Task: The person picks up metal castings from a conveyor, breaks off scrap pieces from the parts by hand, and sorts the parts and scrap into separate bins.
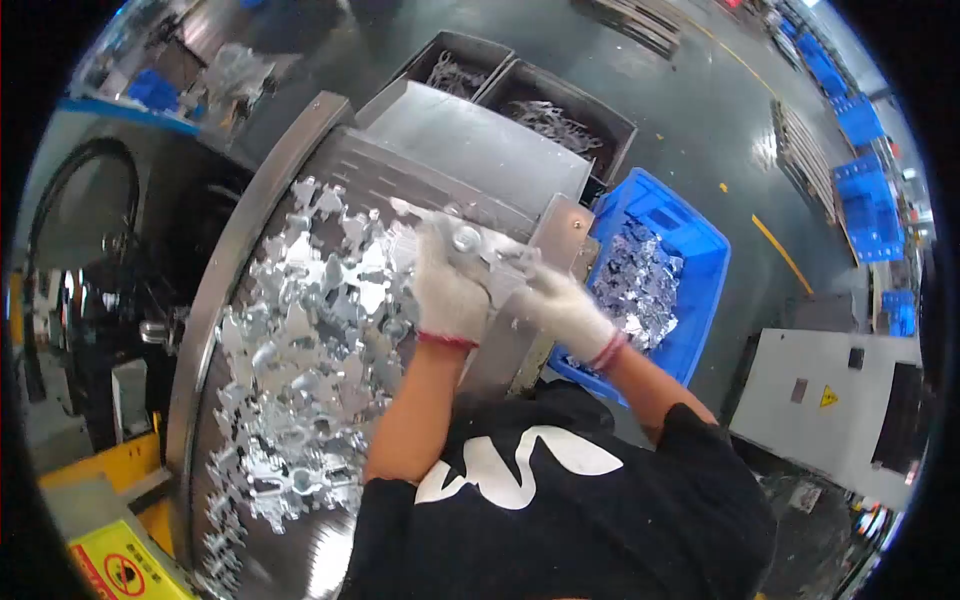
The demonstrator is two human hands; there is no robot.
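My left hand point(452, 290), in a white knit glove with a red cuff, grips a shiny metal casting point(468, 238) above the edge of the metal table. The fingers of my right hand point(572, 312), gloved the same way, are closed at the right end of that casting. Some of its outline is blurred and partly covered by the gloves. Left of my hands, a heap of similar silvery castings point(320, 340) spreads over the table. To the right, a blue crate point(705, 290) holds a pile of shiny metal pieces point(640, 285).
A raised metal rim point(225, 270) borders the table on the left. Beyond a sloped metal plate point(470, 145) stand two dark bins point(620, 150) with metal scrap. A grey cabinet point(815, 400) stands at right; wooden pallets point(800, 165) and more blue crates point(865, 205) lie farther off.
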